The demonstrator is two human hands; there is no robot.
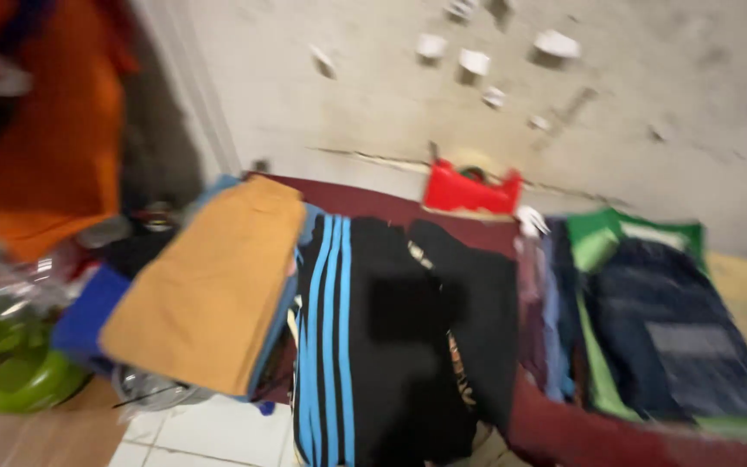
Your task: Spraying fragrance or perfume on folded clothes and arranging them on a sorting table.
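Along the maroon bed [564, 432] by the wall [477, 112] we see folded clothes in piles: mustard cloth [209, 285], black blue-striped garment [373, 346], dark jeans [676, 346]. Neither hand shows, so finger positions are unknowable.

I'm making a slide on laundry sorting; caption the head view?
Blurred view of folded mustard-yellow trousers, black garment with blue stripes and dark denim jeans on a maroon surface; no hands visible.

A mustard-tan garment [209, 285] lies folded. The black garment [391, 346] carries bright blue stripes. Jeans [676, 337] are dark blue, over a green cloth [598, 238]. The bed cover [564, 428] is maroon, the box [470, 190] red, the wall [391, 112] beige.
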